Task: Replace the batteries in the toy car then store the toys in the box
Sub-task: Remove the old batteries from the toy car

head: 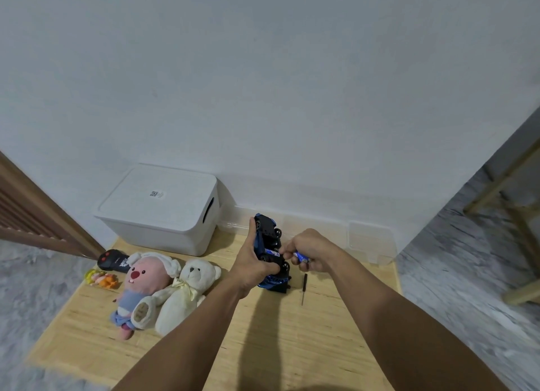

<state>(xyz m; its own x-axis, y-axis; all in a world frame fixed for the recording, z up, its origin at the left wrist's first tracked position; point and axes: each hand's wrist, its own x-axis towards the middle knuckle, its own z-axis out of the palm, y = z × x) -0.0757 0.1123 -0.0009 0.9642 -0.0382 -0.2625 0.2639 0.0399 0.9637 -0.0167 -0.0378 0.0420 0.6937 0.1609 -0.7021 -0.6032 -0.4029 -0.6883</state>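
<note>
The left hand (253, 259) grips the blue toy car (270, 253) by its body, underside turned toward the right hand (309, 251), which pinches blue batteries (301, 256) just beside it. The car looks light, rigid plastic; the batteries are small, smooth, likely slippery.

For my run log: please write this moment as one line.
left hand: holds toy car | right hand: pinches batteries | box: lidded
</note>
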